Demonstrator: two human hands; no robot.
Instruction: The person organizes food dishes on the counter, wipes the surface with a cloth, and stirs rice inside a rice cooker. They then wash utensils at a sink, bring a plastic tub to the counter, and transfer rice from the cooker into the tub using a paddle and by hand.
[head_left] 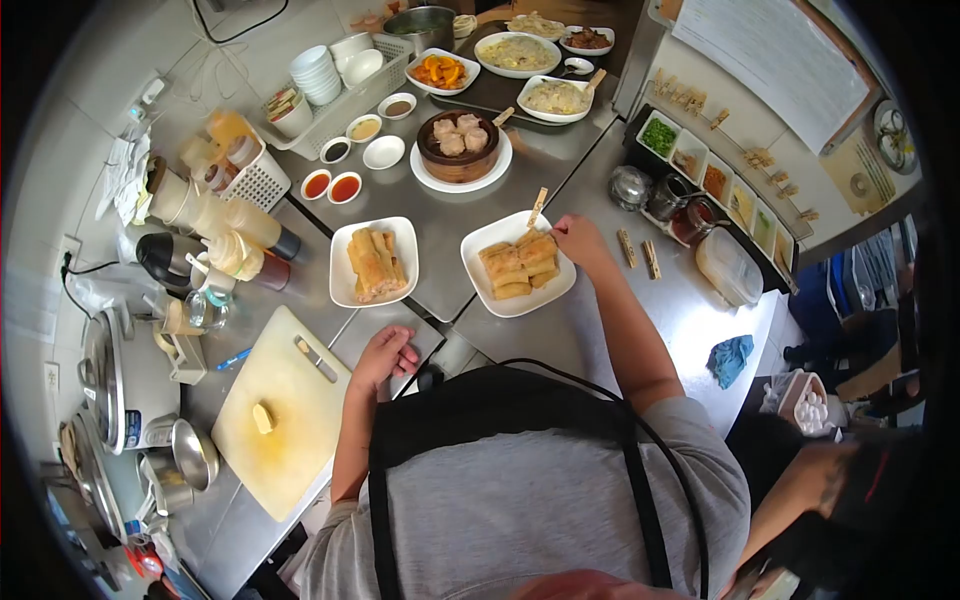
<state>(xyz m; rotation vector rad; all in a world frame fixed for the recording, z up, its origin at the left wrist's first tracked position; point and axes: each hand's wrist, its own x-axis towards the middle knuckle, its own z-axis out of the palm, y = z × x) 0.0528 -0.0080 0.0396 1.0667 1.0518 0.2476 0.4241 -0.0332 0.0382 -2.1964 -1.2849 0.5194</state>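
Note:
My right hand (578,240) is at the right rim of a white square plate (482,290) that holds golden rolls (520,265). Its fingers are closed together, and whether anything is between them is too small to tell. A clothespin (538,206) stands on the plate's top edge, just left of that hand. My left hand (388,355), fingers loosely curled with nothing visible in them, hovers near the counter's front edge. Above it sits a second white plate (341,285) with similar rolls (374,262).
A cutting board (290,420) with a small yellow piece lies at left. Sauce dishes, a bamboo steamer (455,165) and filled bowls stand behind. Two clothespins (640,254), jars, a garnish rack (720,180) and a blue cloth (731,360) are right. Another person's arm (795,500) shows lower right.

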